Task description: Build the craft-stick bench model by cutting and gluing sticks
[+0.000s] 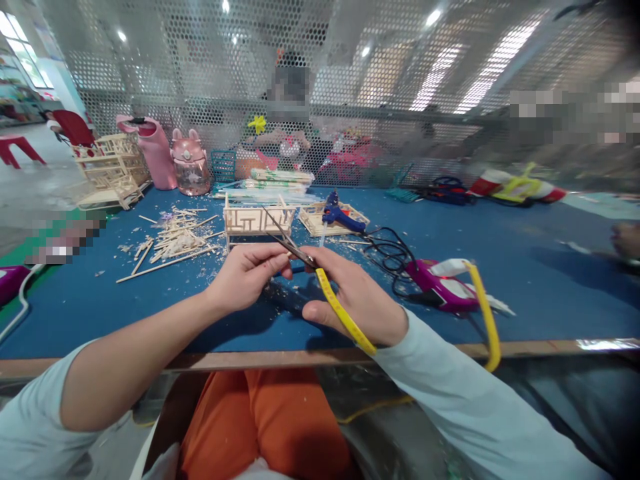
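Observation:
My right hand is closed around a pair of scissors, its thumb low at the handle. Their dark blades are parted and point up and left; a yellow handle with small marks curves toward my wrist. Close to the blades, my left hand pinches what looks like a small wooden stick, mostly hidden by the fingers. Just beyond my hands stands a small wooden lattice frame. A blue glue gun rests on a flat wooden frame to its right.
Loose wooden sticks and scraps lie left. Behind stand a wooden model, a pink bottle and a clear pink cup. A purple corded tool lies right. Another person's hand shows at the far right.

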A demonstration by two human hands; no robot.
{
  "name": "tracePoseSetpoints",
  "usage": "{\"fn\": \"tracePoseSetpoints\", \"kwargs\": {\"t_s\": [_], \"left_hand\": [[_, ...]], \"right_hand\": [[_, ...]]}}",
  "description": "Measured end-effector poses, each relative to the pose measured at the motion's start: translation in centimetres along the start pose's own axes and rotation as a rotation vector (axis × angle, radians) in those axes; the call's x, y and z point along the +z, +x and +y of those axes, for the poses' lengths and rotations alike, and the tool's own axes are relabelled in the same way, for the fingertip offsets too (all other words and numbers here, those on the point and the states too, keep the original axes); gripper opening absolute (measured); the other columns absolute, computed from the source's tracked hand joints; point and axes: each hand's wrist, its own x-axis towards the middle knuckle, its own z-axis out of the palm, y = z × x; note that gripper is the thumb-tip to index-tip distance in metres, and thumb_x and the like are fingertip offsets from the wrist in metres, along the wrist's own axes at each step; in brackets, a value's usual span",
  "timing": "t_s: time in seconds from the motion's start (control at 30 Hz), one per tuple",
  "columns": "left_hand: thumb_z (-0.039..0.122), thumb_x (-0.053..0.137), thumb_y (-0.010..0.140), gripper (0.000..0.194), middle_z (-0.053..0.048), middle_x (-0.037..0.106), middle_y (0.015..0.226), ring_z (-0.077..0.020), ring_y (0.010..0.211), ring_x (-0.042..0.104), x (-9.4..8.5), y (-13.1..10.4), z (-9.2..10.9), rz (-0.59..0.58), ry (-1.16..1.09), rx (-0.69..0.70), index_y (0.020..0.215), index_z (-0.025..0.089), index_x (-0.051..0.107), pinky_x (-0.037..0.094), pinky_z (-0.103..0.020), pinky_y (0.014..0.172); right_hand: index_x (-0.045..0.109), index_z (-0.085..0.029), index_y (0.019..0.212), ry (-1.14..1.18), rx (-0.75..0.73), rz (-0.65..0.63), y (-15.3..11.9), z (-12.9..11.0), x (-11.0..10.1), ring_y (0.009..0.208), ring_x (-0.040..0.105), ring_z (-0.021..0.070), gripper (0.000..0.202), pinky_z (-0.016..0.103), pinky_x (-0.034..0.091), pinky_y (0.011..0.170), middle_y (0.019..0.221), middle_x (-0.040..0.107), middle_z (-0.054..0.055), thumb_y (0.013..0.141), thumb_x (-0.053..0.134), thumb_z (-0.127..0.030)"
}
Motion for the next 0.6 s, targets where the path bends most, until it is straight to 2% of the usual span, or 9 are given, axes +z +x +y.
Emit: {"fn": "tracePoseSetpoints", "kwargs": {"t_s": [0.17,0.4,0.6], "left_hand": [[0.046,0.058,0.081,0.039,-0.003,0.064,0.063,-0.0129,0.064,0.056,0.15,-0.05,0.0,0.019,0.027,0.008,0.064,0.012,0.066,0.045,-0.024,0.066],[0.037,0.057,0.084,0.029,-0.004,0.067,0.068,-0.0139,0.067,0.06,0.2,-0.06,-0.26,0.036,-0.016,0.022,0.086,0.012,0.071,0.047,-0.024,0.067],[0.03,0.054,0.086,0.026,-0.005,0.069,0.072,-0.015,0.073,0.061,-0.02,-0.07,-0.14,0.034,0.082,0.063,0.075,0.013,0.07,0.047,-0.024,0.071]], "right_hand": [[0.05,-0.011,0.122,-0.138,0.04,0.03,0.04,0.02,-0.28,0.105,0.057,0.0309,0.083,0.044,0.047,0.089,0.113,0.06,0.019,0.069,0.048,-0.075],[0.049,-0.01,0.123,-0.172,0.035,0.008,0.18,-0.22,-0.71,0.103,0.057,0.0313,0.083,0.046,0.046,0.088,0.112,0.06,0.019,0.069,0.052,-0.074],[0.05,-0.013,0.123,-0.183,0.049,0.014,-0.04,-0.08,-0.42,0.104,0.057,0.0314,0.082,0.046,0.047,0.088,0.112,0.061,0.018,0.07,0.046,-0.076]]}}
